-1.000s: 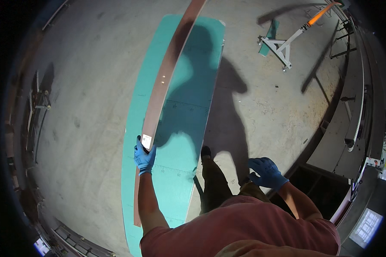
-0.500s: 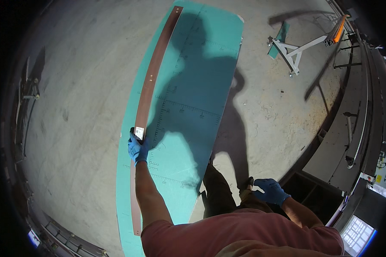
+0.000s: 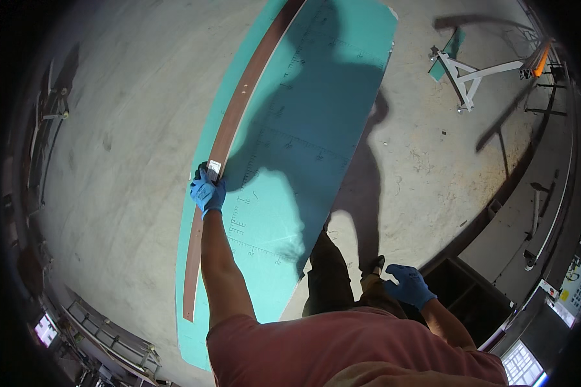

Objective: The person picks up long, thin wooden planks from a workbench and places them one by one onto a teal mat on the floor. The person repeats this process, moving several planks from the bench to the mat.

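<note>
Long brown wooden strip (image 3: pixel 239 116) runs off the top edge, pointing away lengthwise; blue-gloved left hand (image 3: pixel 207 191) grip clenched on it. Blue-gloved right hand (image 3: pixel 408 285): grip loosely curled, holding nothing visible.

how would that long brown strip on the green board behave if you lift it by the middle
The brown strip is very long and thin, so it would probably sag or whip at both ends. It lies flat on the green board, so it should slide rather than roll. The gloved left hand rests on it at one point only; it likely pivots when pushed there.
</note>
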Action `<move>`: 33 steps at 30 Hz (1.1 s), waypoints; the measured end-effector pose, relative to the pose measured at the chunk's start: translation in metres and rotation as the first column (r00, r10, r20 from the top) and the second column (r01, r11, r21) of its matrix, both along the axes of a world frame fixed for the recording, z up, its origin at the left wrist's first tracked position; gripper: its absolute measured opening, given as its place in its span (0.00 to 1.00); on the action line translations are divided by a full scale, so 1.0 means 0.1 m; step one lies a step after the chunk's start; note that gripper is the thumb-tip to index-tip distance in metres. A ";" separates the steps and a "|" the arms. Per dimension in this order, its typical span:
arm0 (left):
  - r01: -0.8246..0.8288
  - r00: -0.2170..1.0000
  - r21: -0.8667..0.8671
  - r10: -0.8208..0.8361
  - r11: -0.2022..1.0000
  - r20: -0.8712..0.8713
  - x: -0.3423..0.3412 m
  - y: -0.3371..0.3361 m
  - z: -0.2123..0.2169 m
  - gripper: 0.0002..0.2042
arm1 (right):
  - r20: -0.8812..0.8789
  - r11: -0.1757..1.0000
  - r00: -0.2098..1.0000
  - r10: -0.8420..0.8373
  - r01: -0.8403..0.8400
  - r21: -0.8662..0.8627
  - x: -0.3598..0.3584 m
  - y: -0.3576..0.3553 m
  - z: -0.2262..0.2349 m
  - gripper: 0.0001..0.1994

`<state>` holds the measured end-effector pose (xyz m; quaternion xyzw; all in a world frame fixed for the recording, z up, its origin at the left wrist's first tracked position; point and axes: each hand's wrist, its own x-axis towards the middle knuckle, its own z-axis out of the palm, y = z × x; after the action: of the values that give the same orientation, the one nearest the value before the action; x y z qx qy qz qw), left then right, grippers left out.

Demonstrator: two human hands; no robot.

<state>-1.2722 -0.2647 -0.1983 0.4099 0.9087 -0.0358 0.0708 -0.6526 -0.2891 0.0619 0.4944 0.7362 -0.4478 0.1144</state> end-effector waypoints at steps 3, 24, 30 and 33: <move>-0.008 0.999 0.023 0.007 1.000 0.040 -0.01 0.06 0.07 0.47 | -0.014 1.000 1.000 -0.005 0.005 0.016 -0.02 -0.02 -0.10 0.13; 0.157 0.986 0.204 -0.167 0.966 0.031 0.04 0.33 0.14 0.50 | -0.023 0.999 0.999 -0.042 0.043 0.014 -0.06 -0.16 -0.22 0.12; 0.175 0.983 0.050 -0.171 0.983 -0.062 0.04 0.64 -0.01 0.32 | -0.032 0.995 0.994 -0.100 0.100 -0.019 -0.04 -0.25 -0.36 0.11; 0.195 0.973 0.000 -0.194 0.981 -0.123 -0.04 0.64 -0.15 0.33 | 0.046 0.991 0.998 -0.052 0.058 -0.117 -0.04 -0.17 -0.31 0.14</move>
<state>-1.2760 -0.2004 -0.2129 0.4944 0.8670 -0.0622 0.0084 -0.6568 -0.3063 0.0305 0.5163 0.6918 -0.4829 0.1470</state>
